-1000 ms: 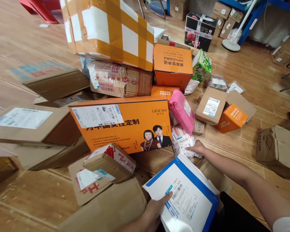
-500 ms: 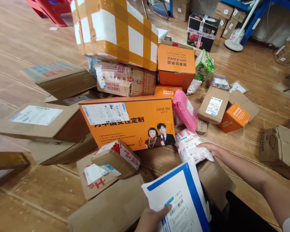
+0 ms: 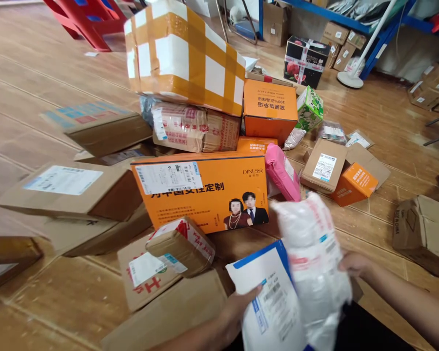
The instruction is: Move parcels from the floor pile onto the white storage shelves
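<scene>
My left hand (image 3: pixel 237 309) grips the left edge of a white mailing envelope (image 3: pixel 272 292) with a blue border and a printed label, its thumb lying over the front. Beside it my right hand (image 3: pixel 354 265) is closed on the right edge of a white plastic-wrapped parcel (image 3: pixel 316 258) with red print. That parcel is held up and slightly blurred, and its left side lies against or just behind the envelope; I cannot tell which. Beyond both stands a large orange box (image 3: pixel 205 195) with a shipping label. A pink parcel (image 3: pixel 282 171) lies just past the white one.
Cartons (image 3: pixel 64 187) are stacked at the left. A taped white foam box (image 3: pixel 186 58) tops the pile behind the orange box. Small cartons (image 3: pixel 183 246) lie in front of it. A brown box (image 3: pixel 426 234) sits at the right, and a white stand (image 3: pixel 351 78) near blue shelving (image 3: pixel 378 48).
My right hand has lifted the white plastic-wrapped parcel off the pile and drawn it toward me, beside the envelope. The envelope in my left hand has tilted and shifted slightly.
</scene>
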Demonstrator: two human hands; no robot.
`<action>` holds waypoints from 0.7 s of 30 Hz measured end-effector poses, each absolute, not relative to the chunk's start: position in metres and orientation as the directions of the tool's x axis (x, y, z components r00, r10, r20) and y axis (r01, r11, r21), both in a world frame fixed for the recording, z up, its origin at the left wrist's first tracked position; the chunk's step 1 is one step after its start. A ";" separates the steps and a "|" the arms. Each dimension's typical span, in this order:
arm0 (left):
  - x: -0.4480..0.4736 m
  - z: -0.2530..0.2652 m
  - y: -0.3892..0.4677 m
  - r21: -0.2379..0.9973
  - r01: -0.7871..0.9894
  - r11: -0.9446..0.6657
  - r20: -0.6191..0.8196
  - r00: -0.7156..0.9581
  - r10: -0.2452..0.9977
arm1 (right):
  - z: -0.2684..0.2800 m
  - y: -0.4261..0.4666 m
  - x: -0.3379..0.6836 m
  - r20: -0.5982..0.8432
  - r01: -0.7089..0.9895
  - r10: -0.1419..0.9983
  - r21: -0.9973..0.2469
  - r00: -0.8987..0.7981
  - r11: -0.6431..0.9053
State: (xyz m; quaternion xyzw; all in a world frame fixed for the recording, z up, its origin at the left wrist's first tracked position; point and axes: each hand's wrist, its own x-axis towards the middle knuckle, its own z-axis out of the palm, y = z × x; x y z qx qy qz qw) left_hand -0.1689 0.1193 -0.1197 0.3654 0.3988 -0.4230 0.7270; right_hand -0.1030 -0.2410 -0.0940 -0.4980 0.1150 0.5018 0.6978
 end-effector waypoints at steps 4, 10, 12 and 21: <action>-0.138 -0.135 0.100 0.253 0.858 0.447 -0.813 0.439 -0.382 | -0.131 -0.174 -0.124 -0.718 -0.833 0.609 -0.528 0.336 -0.163; -0.129 -0.157 0.108 0.275 0.834 0.478 -0.813 0.467 -0.348 | -0.171 -0.154 -0.119 -0.848 -0.697 0.516 -0.441 0.117 -0.566; -0.130 -0.168 0.107 0.382 0.826 0.414 -0.858 0.483 -0.174 | -0.156 -0.147 -0.087 -0.898 -0.456 0.418 -0.433 0.141 -0.778; -0.125 -0.193 0.099 0.537 0.828 0.158 -0.843 0.521 0.134 | -0.133 -0.080 0.104 -0.089 -0.192 -0.171 -0.485 0.981 -0.853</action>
